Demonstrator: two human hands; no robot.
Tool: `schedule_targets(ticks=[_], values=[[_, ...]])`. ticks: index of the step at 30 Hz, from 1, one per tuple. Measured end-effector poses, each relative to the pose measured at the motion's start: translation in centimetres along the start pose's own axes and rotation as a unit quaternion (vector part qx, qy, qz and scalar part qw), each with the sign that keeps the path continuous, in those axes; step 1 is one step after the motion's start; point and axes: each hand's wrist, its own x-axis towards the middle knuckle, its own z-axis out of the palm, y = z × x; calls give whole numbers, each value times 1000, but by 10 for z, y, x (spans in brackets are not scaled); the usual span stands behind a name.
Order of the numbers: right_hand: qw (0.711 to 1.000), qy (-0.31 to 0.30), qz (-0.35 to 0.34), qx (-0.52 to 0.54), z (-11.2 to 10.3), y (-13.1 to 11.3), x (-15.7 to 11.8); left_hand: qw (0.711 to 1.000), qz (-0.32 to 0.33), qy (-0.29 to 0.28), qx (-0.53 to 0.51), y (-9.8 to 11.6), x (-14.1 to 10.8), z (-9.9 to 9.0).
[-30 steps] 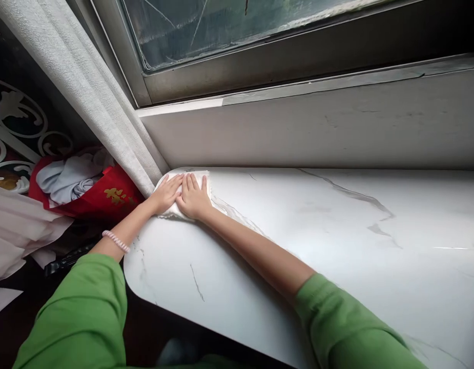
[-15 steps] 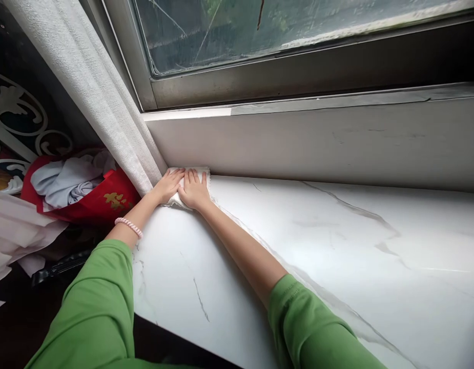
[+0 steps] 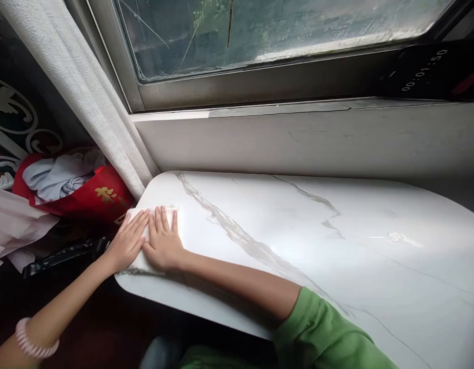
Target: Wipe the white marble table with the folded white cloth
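A folded white cloth (image 3: 141, 263) lies at the left end of a white marble-patterned tabletop (image 3: 237, 205) with rounded corners. My left hand (image 3: 126, 242) presses flat on the cloth's left part, its fingers stretched out. Beside it my right hand (image 3: 163, 244) also rests flat on the cloth, fingers slightly spread. The hands are side by side, and both palms hide much of the cloth. A pink beaded band (image 3: 35, 341) circles my left wrist.
A red bag (image 3: 83, 197) with pale clothes (image 3: 58, 177) stands left of the table. A light curtain (image 3: 83, 92) hangs at the back left corner. Behind the table run a low wall (image 3: 252, 143) and a window (image 3: 267, 31). A dark timer display (image 3: 425, 72) shows at the upper right.
Both hands and the cloth have slid from the back left corner toward the table's near left edge. The view has shifted a little, and the timer display has come into sight.
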Motion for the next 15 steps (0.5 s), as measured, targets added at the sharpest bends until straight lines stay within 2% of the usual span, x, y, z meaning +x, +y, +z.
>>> schedule_targets(ticks=[4, 8, 11, 15], values=[[996, -53, -25, 60, -6, -14, -41, 1000, 2, 10, -6, 35, -32, -9], [985, -112, -9, 129, -13, -17, -63, 1000, 9, 0, -18, 52, -41, -14], [983, -107, 8, 146, -13, -17, -59, 999, 17, -22, -23, 45, -36, -14], [989, -54, 49, 130, -11, -5, -27, 999, 13, -39, -24, 18, -5, -6]])
